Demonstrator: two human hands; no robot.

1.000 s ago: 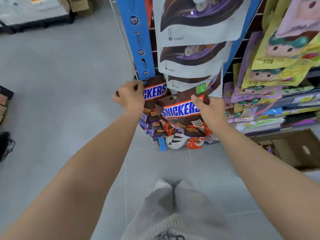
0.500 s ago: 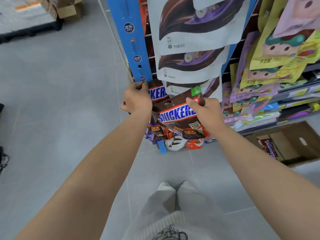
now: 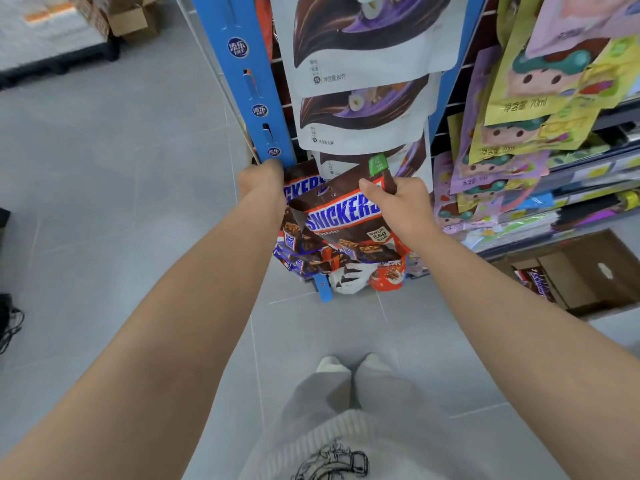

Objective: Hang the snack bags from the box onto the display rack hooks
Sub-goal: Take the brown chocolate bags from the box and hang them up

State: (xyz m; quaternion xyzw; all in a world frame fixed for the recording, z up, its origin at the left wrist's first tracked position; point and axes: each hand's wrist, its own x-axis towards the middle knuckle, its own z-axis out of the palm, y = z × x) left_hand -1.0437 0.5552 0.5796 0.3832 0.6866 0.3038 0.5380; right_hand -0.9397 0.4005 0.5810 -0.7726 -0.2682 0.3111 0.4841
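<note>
Bare forearms, no sleeves, pale grey trousers, white ribbed knit hem with black line drawing

a shop aisle — a blue display rack hung with rows of identical white pouches and snickers bags, shelves fronted with label strips, packed with bright sachets, an opened stock box on the grey tiled floor, cartons stacked further off.

I'm seeing bright, even indoor light with barely any shadows on the floor. Wide-angle bending stretches my edges, and detail's slightly soft.
</note>
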